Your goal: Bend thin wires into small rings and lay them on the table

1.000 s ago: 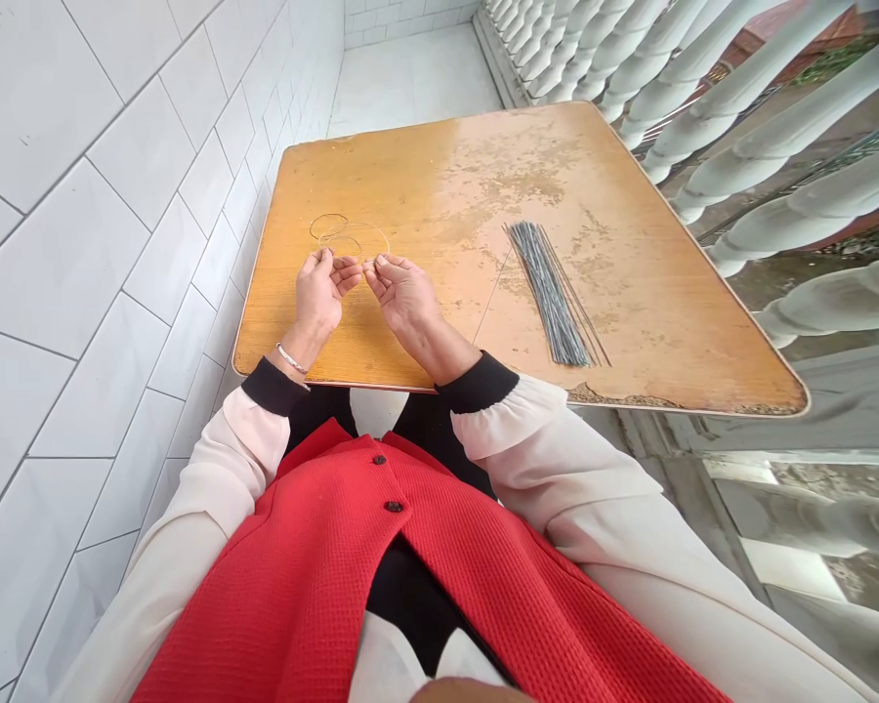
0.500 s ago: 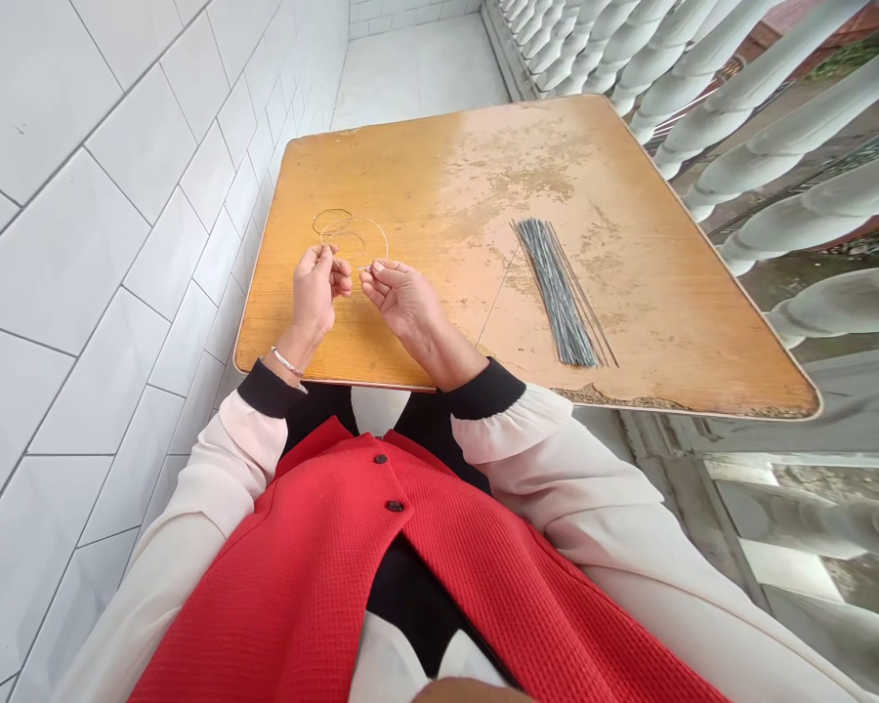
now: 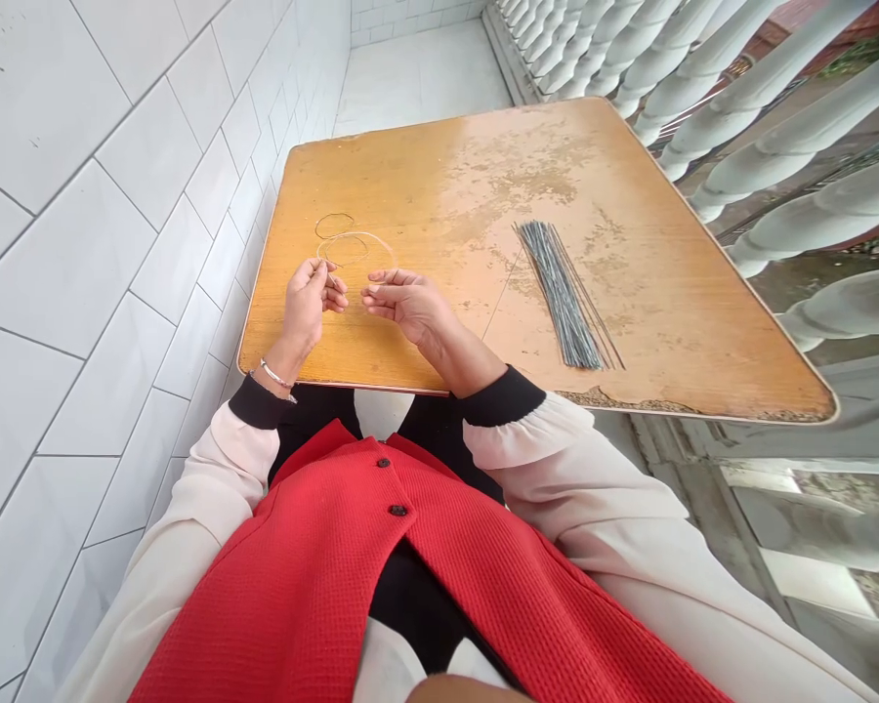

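Down the far left runs a wall of glossy white rectangular tiles [image 3: 117, 244], set in slanting rows with fine grey joints. Next comes the person's left hand [image 3: 308, 303], a thin silver bangle [image 3: 276, 374] on its wrist and a black ribbed cuff [image 3: 258, 402] behind that. Its fingers curl inward and press together with the thumb, apparently pinching a thin, pale, springy loop of metal wire [image 3: 358, 234]. That loop arcs over a smaller round ring of wire [image 3: 335, 226] lying on the table just past the hands. Below, a red waffle-knit vest [image 3: 322, 586] with round black buttons covers the chest. The right hand [image 3: 402, 305] lies relaxed, its fingers slightly apart and clamped on nothing, their tips just beside the loop. Under everything spreads a square wooden tabletop [image 3: 439, 186], honey-orange, its varnish blotched and worn pale, its near edge chipped. Further right lies a slim, slightly fanned bundle of straight dark grey wires [image 3: 563, 298], and past the table stand rounded white balusters [image 3: 776, 127]
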Motion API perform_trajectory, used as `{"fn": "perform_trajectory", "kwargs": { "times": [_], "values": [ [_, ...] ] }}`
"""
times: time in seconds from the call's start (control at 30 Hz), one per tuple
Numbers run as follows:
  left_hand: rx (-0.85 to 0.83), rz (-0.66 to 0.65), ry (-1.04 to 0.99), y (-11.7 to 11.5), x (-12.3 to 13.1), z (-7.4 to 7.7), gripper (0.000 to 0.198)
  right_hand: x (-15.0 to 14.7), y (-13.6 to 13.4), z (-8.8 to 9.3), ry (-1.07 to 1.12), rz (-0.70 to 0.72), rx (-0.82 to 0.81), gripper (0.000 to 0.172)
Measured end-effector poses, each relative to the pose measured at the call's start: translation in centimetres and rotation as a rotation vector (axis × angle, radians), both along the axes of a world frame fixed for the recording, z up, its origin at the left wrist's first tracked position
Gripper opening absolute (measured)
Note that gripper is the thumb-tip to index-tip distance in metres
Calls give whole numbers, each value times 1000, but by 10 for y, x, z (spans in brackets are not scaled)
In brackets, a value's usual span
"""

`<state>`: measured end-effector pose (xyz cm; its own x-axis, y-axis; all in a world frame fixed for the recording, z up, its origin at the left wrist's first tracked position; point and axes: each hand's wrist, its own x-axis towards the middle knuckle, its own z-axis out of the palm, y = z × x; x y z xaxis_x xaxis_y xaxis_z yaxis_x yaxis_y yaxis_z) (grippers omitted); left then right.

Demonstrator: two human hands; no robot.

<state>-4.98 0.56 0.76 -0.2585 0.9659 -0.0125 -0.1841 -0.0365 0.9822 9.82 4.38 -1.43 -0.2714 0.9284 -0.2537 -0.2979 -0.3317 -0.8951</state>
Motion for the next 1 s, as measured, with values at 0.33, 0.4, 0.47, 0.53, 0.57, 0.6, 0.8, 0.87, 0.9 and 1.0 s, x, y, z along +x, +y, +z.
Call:
{"fn": "perform_trajectory", "kwargs": {
  "times": [0.33, 0.4, 0.47, 0.53, 0.57, 0.6, 0.8, 0.87, 0.9, 1.0],
  "values": [
    [40, -144, 50, -4, -6, -8, 24, 19, 16, 8, -425, -103, 295, 23],
    [31, -169, 88, -3, -4, -11, 24, 15, 16, 8, -412, -84, 340, 19],
    [35, -189, 129, -3, -2, -13, 25, 12, 14, 7, -363, -75, 374, 16],
    [46, -209, 158, -3, -2, -13, 25, 12, 13, 7, -333, -55, 409, 19],
    [52, -217, 169, -3, -2, -13, 25, 13, 13, 6, -338, -37, 437, 23],
    [54, -226, 176, -3, -3, -13, 24, 15, 14, 6, -359, -22, 475, 28],
    [60, -284, 185, -7, -6, -15, 23, 20, 23, -2, -534, -72, 757, 49],
    [61, -291, 180, -7, -1, -17, 23, 15, 22, -4, -483, -144, 762, 53],
    [60, -294, 173, -7, 2, -18, 23, 12, 21, -5, -440, -191, 747, 54],
    [60, -254, 140, -5, 11, -16, 23, 3, 17, -7, -314, -265, 690, 56]
  ]
}}
